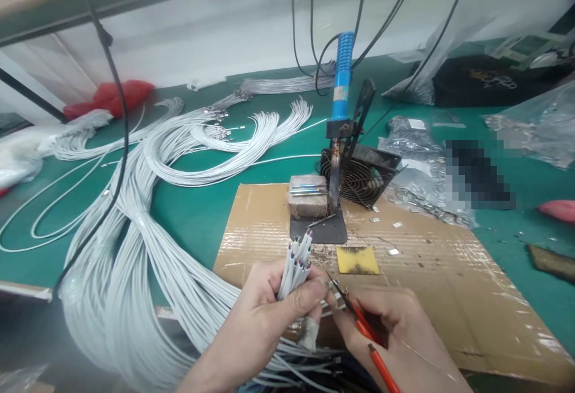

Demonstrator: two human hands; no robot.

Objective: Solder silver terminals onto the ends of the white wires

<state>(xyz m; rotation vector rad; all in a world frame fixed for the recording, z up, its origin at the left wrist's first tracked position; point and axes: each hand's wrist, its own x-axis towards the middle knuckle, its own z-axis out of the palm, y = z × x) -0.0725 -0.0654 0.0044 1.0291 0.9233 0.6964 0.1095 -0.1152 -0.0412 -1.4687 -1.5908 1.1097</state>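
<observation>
My left hand [274, 309] is closed round a bundle of white cables [296, 267], whose cut ends show small coloured wires and point up. In my right hand [395, 327] is a pair of tweezers [348, 303] with orange-red handles and dark, thin tips. The tips lie just right of my left fingers, and my right thumb and forefinger are close to the left fingertips. Below my hands, more cable ends with small metal connectors are partly hidden.
Large bundles of white cable [148, 249] cover the left side. Ahead stand a blue-handled soldering iron [342, 75], a black fan [363, 174] and a yellow sponge [357, 260] on cardboard [449, 297]. Bags of small parts [417, 147] lie at the right.
</observation>
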